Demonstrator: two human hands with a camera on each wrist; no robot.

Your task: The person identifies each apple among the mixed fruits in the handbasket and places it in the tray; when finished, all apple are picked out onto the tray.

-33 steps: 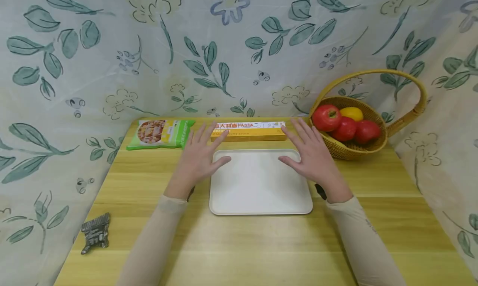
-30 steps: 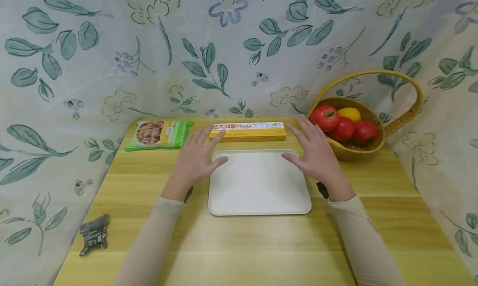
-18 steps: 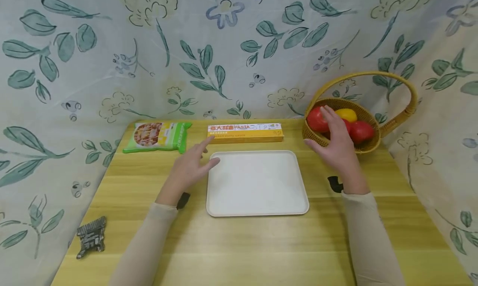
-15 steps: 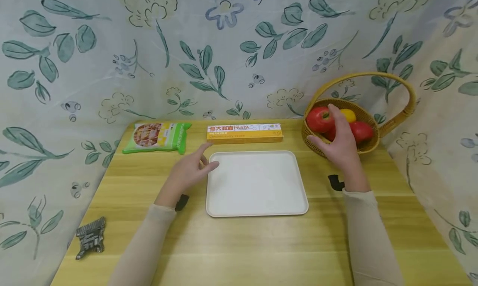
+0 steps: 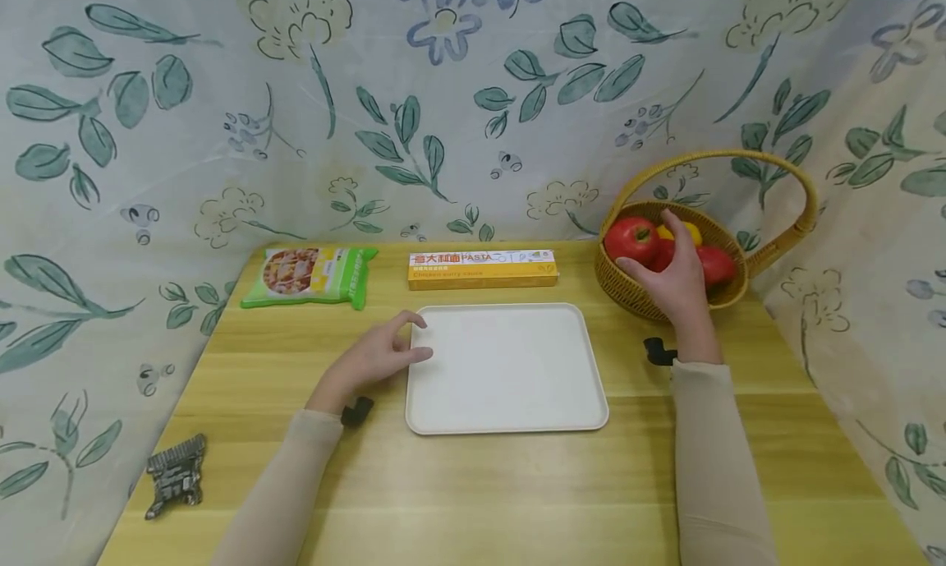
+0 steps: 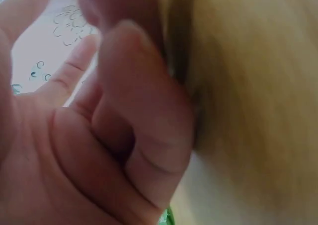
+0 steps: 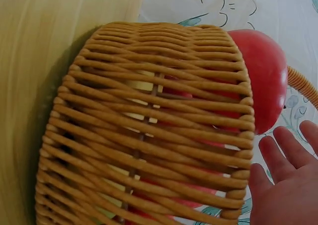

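My left hand is at the left edge of a white rectangular tray, its thumb and index finger apart over the rim. The left wrist view shows the other fingers of this left hand loosely bent close to the wooden table; whether they touch the tray I cannot tell. My right hand hovers over the front of a wicker basket, thumb and fingers spread, holding nothing. Inside lie a large red fruit, other red fruits and a yellow one, partly hidden by the hand.
Behind the tray lies a yellow-and-white pasta box, with a green food bag to its left. A small dark packet is near the table's left edge. The basket's tall handle arches over the fruit. Floral cloth hangs behind.
My right hand has moved right, from above the tray to the basket. My left hand has lowered toward the tray's left edge, its fingers bending. The objects stay put; the view shifts slightly.
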